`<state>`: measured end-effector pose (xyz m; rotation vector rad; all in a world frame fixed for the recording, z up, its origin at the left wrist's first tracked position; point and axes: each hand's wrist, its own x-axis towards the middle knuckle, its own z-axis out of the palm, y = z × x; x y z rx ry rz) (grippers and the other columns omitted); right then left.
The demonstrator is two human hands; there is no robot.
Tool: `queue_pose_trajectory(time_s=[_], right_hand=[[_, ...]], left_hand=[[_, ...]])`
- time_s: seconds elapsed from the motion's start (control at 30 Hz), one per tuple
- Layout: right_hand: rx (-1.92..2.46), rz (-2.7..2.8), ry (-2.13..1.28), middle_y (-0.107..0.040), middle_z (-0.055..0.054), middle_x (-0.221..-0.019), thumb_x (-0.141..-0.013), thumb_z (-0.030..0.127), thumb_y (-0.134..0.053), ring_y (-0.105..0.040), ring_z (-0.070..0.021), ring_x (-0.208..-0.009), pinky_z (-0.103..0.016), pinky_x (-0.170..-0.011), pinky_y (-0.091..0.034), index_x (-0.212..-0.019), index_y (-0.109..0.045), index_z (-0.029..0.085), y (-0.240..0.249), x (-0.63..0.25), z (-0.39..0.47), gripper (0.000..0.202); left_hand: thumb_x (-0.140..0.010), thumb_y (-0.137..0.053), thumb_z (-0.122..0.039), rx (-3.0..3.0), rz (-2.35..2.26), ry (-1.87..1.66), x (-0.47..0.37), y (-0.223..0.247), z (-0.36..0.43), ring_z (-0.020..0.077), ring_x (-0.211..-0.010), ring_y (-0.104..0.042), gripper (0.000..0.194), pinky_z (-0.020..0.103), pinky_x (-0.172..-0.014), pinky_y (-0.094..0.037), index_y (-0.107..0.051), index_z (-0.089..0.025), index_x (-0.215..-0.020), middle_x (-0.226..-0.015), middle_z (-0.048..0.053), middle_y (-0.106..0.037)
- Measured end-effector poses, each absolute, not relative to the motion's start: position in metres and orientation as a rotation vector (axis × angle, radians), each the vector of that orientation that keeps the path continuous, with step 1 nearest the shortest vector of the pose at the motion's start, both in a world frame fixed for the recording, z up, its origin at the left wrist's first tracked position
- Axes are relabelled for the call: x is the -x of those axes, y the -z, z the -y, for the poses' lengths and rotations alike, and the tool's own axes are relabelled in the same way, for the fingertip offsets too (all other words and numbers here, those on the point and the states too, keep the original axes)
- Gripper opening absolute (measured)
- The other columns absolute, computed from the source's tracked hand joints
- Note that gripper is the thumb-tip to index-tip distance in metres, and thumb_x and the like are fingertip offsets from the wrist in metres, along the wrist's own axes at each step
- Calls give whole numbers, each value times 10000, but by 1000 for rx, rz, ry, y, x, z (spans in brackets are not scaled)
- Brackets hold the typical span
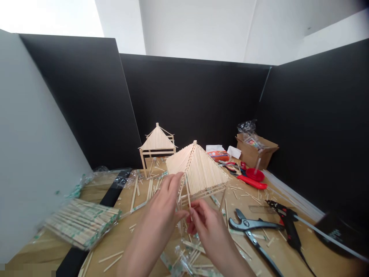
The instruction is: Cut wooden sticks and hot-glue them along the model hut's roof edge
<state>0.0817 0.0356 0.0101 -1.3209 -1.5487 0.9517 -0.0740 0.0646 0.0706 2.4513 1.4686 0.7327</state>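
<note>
A model pavilion with a pitched roof of thin wooden sticks (203,169) stands in front of me at the middle of the table. My left hand (167,198) is at the roof's near left corner, its fingers against the edge and partly hidden behind the hand. Just to its right, my right hand (203,221) pinches the lower end of a single wooden stick (188,192), which stands nearly upright against the roof's near edge.
Behind stands a second stick pavilion (157,142). Packed sticks (83,222) lie left. On the right are pliers (250,227), a glue gun (290,227), a red-handled tool (252,181), a red dish (255,175) and a cardboard box (256,152). Loose sticks litter the table (123,234).
</note>
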Motion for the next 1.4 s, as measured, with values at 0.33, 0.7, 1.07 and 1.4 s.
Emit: queue_pose_trajectory(time_s=[0.33, 0.7, 1.07, 1.4], right_hand=[[1294, 1474, -1014, -634, 0, -706, -976, 415, -434, -638, -143, -573, -227, -552, -491, -925, -561, 211, -9, -80, -40, 246], [1273, 1445, -1058, -650, -3, -693, -968, 440, -453, -645, -152, -573, -241, -549, -495, -924, -583, 205, -4, -82, -42, 272], [1205, 1366, -1162, -656, -16, -720, -954, 473, -483, -631, -147, -583, -242, -536, -505, -879, -585, 191, -7, -83, -43, 309], [1172, 1309, -1227, -647, -4, -677, -932, 465, -523, -636, -141, -559, -234, -515, -507, -840, -584, 182, -1, -85, -47, 304]], left_hand=[[-739, -664, -34, -2520, -1532, -698, 66, -72, -66, 300, -1182, -575, 756, 406, -895, -523, -282, -258, -1352, -1341, 125, -483], [-771, -718, -92, -2604, -1592, -654, 62, -68, -69, 301, -1131, -579, 759, 430, -881, -524, -270, -236, -1367, -1311, 125, -469], [-756, -709, -72, -2626, -1607, -700, 58, -70, -69, 323, -1163, -576, 728, 456, -892, -541, -305, -229, -1341, -1305, 135, -490], [-760, -666, -42, -2652, -1606, -729, 59, -60, -68, 338, -1285, -484, 838, 481, -978, -498, -186, -209, -1426, -1410, 188, -411]])
